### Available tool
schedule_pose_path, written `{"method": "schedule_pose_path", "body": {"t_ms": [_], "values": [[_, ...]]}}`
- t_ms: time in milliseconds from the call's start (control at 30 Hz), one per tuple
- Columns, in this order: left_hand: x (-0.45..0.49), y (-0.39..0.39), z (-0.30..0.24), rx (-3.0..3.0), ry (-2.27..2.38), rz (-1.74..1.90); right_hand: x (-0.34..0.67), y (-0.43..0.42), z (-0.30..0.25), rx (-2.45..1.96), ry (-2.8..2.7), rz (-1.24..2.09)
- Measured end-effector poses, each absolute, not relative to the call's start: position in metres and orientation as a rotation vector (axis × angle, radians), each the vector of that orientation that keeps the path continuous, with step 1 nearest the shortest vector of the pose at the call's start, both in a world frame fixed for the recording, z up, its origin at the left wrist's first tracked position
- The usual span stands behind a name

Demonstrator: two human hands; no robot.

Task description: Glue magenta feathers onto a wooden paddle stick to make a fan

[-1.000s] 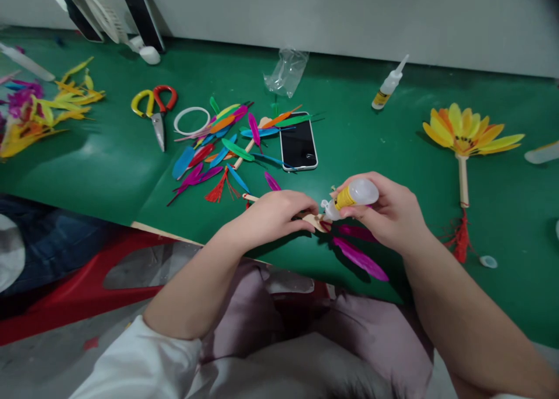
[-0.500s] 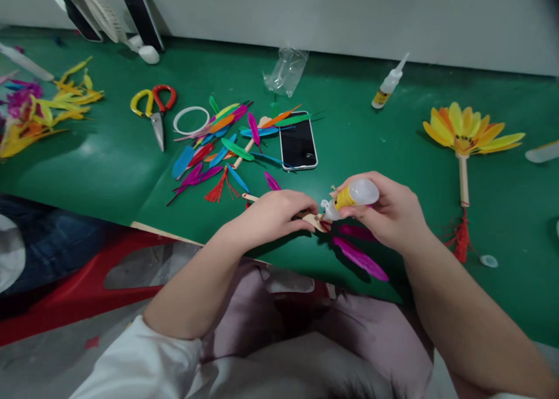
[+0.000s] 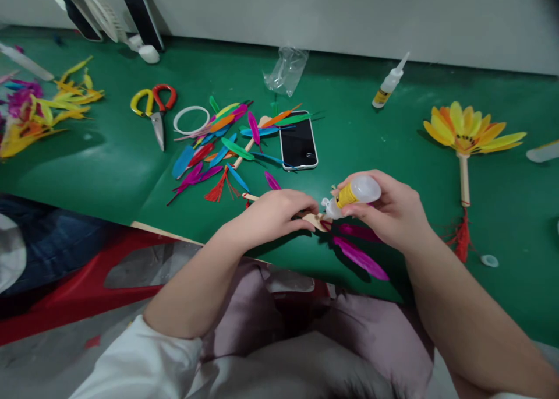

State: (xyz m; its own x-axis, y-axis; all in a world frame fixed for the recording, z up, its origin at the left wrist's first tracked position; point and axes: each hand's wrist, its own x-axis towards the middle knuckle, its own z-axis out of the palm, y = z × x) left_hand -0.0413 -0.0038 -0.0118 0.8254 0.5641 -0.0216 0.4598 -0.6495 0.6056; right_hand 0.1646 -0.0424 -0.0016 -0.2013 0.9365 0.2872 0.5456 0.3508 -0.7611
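Note:
My left hand [image 3: 282, 215] is closed on a wooden fan handle [image 3: 315, 219], whose thin end pokes out to the left. Magenta feathers [image 3: 360, 258] fan out from the handle's wide head toward the right. Tipped over that head is a glue bottle [image 3: 356, 194] with a yellow label, gripped by my right hand [image 3: 391, 209]. The bottle's nozzle points down and left, at or just above the wood; contact cannot be made out. Part of the feathers lies hidden behind my right hand.
Beyond my left hand lie loose coloured feathers [image 3: 205, 154], a phone [image 3: 299, 145], a white ring [image 3: 191, 120] and scissors [image 3: 157, 116]. A second glue bottle [image 3: 388, 87] stands at the back. To the right are a yellow feather fan [image 3: 469, 132] and a small cap [image 3: 489, 261].
My right hand and the glue bottle have shifted very slightly to the right. My left hand and the fan handle stay in place.

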Motion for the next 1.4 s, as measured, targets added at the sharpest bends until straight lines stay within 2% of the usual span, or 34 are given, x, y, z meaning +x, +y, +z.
{"method": "schedule_pose_path", "body": {"t_ms": [267,533,967,1200,1400], "values": [[-0.041,-0.005,-0.010,2.381,0.754,0.215,0.166,-0.041,-0.002,-1.295,-1.826,0.738],[-0.042,-0.005,-0.011,2.380,0.756,0.213,0.165,-0.041,-0.004,-1.159,-1.494,0.951],[-0.041,-0.005,-0.011,2.381,0.761,0.212,0.163,-0.038,-0.006,-1.231,-1.487,0.962],[-0.042,-0.004,-0.012,2.374,0.746,0.197,0.169,-0.036,-0.005,-1.001,-1.273,1.077],[-0.042,-0.003,-0.013,2.356,0.748,0.190,0.184,-0.036,0.003,-1.120,-1.381,0.913]]}}
